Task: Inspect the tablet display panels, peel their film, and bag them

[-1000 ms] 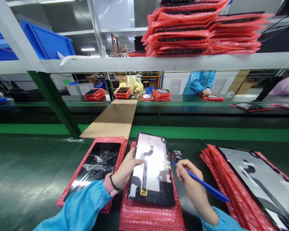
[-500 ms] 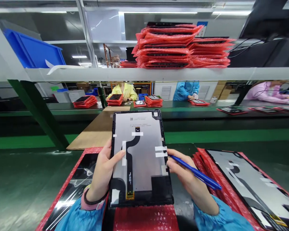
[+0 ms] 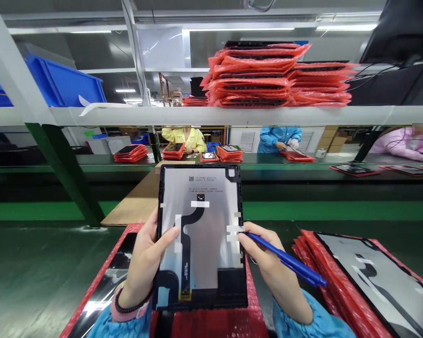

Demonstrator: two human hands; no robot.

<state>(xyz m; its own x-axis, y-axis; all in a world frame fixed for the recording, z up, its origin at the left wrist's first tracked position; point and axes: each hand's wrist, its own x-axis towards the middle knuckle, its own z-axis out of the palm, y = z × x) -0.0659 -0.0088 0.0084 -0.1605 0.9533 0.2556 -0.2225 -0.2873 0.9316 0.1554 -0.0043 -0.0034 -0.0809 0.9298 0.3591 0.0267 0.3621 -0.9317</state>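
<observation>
My left hand (image 3: 146, 260) grips the left edge of a tablet screen panel (image 3: 200, 234), held upright with its silver back toward me; a black flex cable and white tape strips run across it. My right hand (image 3: 268, 260) holds a blue pen (image 3: 285, 260), its tip at the tape strip on the panel's right edge, fingers touching that edge. Red bubble wrap (image 3: 215, 324) lies under the panel on the green bench.
A panel on red wrap (image 3: 102, 291) lies at left, a stack of wrapped panels (image 3: 366, 277) at right. A brown board (image 3: 137, 202) bridges to the far belt. Red wrapped stacks (image 3: 278, 75) sit on the overhead shelf beside a blue bin (image 3: 63, 84). People work opposite.
The panel was lifted from the bubble wrap and raised upright before me. My right hand brought the pen tip to its right edge. Since half a second ago it barely shifted.
</observation>
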